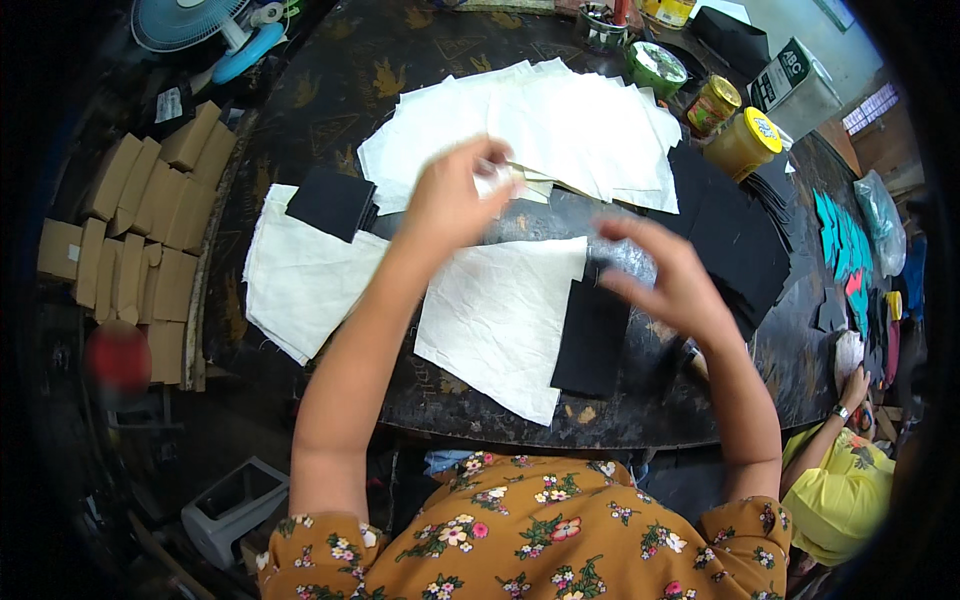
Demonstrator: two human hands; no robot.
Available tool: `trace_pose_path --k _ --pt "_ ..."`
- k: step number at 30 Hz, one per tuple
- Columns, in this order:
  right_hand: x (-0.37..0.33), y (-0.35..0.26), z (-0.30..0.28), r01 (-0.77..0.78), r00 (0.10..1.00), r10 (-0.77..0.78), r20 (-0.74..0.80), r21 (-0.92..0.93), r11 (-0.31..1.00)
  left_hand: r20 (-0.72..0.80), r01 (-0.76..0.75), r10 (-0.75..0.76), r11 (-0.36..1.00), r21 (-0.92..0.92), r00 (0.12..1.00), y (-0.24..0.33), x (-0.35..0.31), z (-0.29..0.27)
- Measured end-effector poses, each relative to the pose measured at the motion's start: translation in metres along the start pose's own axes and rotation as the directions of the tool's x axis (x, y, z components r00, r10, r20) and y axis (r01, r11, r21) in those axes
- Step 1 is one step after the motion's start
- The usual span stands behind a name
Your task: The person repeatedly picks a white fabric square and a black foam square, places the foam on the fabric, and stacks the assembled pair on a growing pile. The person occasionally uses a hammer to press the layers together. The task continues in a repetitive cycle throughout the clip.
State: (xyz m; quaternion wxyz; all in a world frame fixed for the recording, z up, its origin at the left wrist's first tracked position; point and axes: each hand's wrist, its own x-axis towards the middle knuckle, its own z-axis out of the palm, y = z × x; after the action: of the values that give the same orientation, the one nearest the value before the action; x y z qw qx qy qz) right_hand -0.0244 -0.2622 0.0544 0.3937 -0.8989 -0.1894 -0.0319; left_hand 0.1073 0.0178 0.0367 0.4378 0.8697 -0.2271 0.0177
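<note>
My left hand [460, 195] is raised over the near edge of a wide pile of white cloth pieces [590, 120]. Its fingers curl and are blurred by motion; a whitish patch shows between thumb and fingers, and I cannot tell if it is held. Fingers apart, my right hand [668, 275] hovers beside a shiny silvery object [625, 258] whose kind is unclear. Between my forearms lies a white cloth piece [500, 325], its right edge against a black fabric piece [592, 340]. Left of my left forearm, a small black stack [330, 203] rests on more white cloth [300, 270].
Black fabric pieces [730, 230] are piled at the right. Jars, including a yellow-lidded one [745, 142], and a clear tub [795, 90] line the far right. Cardboard boxes [130, 225] stand left of the dark table [330, 70]. A person in yellow [845, 490] works at the right.
</note>
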Motion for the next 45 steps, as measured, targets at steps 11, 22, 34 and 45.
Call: trace_pose_path --k 11,22,34,45 --pt "0.069 0.079 -0.008 -0.140 0.962 0.076 -0.264 -0.233 0.962 -0.151 0.362 -0.348 0.930 0.071 0.925 -0.062 0.139 0.044" --pt "0.067 0.078 -0.006 -0.175 0.961 0.101 -0.258 -0.283 0.943 -0.178 -0.147 0.065 0.855 -0.497 0.982 0.049 0.098 -0.039" --pt "0.102 0.097 -0.001 -0.161 0.928 0.131 -0.348 -0.058 0.985 -0.120 -0.374 0.368 0.927 -0.035 0.922 0.131 0.046 -0.061" --pt "0.037 0.021 -0.011 0.063 0.998 -0.038 -0.055 0.955 0.290 0.191 -0.399 0.503 0.823 -0.404 0.843 0.172 -0.024 -0.077"
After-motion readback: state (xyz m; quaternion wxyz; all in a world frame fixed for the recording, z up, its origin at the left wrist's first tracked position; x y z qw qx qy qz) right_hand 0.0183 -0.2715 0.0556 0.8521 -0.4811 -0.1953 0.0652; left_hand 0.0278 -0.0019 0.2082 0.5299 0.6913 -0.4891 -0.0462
